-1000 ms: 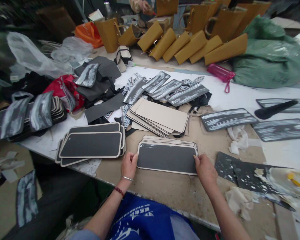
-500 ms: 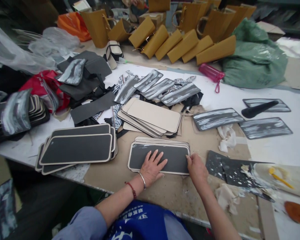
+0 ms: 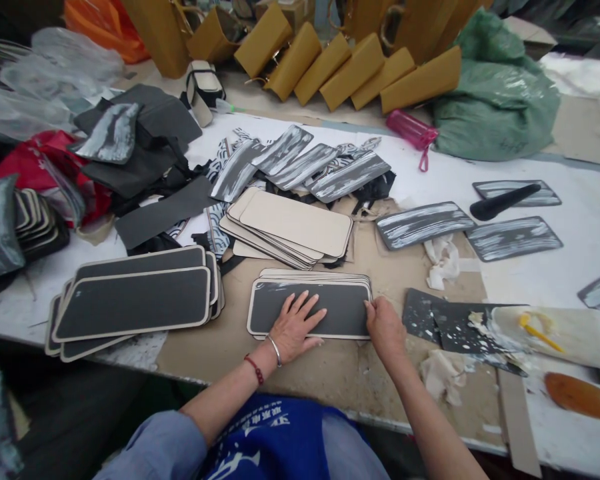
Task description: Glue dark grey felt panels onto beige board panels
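In front of me lies a dark grey panel (image 3: pixel 340 303) with rounded corners and a cream border, on top of a small stack of like panels. My left hand (image 3: pixel 294 323) rests flat on its face, fingers spread. At the panel's right edge my right hand (image 3: pixel 385 328) is closed, thumb along the border and the other fingers curled. White smears mark the panel's upper left. Just behind are cream-faced panels (image 3: pixel 300 223) in a fanned pile. To the left, more dark panels (image 3: pixel 135 303) with cream borders are stacked.
Glue-streaked grey pieces (image 3: pixel 425 225) lie at right, a black tool (image 3: pixel 505 202) across one. Nearer are a glue-spattered dark sheet (image 3: pixel 460 327) and a yellow strip (image 3: pixel 540 333). Mustard bags (image 3: pixel 353 73), a green sack (image 3: pixel 495 100) and a pink pouch (image 3: pixel 413 130) stand behind.
The camera view has tilted down and shifted slightly, so the scene sits higher in the picture. Both hands keep nearly the same place on the panel.
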The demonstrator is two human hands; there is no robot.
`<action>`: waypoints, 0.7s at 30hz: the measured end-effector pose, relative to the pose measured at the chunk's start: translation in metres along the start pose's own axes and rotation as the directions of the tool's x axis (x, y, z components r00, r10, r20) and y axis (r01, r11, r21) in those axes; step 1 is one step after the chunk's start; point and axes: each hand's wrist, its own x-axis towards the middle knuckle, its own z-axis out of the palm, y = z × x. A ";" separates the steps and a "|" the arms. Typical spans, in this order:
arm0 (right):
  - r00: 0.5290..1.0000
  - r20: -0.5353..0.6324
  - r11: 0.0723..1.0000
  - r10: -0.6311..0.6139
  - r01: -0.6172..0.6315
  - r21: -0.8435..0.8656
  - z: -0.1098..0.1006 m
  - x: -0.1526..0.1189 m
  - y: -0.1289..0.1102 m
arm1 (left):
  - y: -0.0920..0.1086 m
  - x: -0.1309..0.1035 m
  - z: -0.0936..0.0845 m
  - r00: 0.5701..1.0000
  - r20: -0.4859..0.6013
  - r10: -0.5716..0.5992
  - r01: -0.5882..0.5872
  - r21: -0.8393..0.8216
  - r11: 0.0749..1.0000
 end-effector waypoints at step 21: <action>0.951 -0.268 0.988 -0.152 0.157 -0.003 0.008 0.008 -0.002 | -0.004 -0.002 0.007 0.999 -0.046 0.010 -0.012 -0.059 0.998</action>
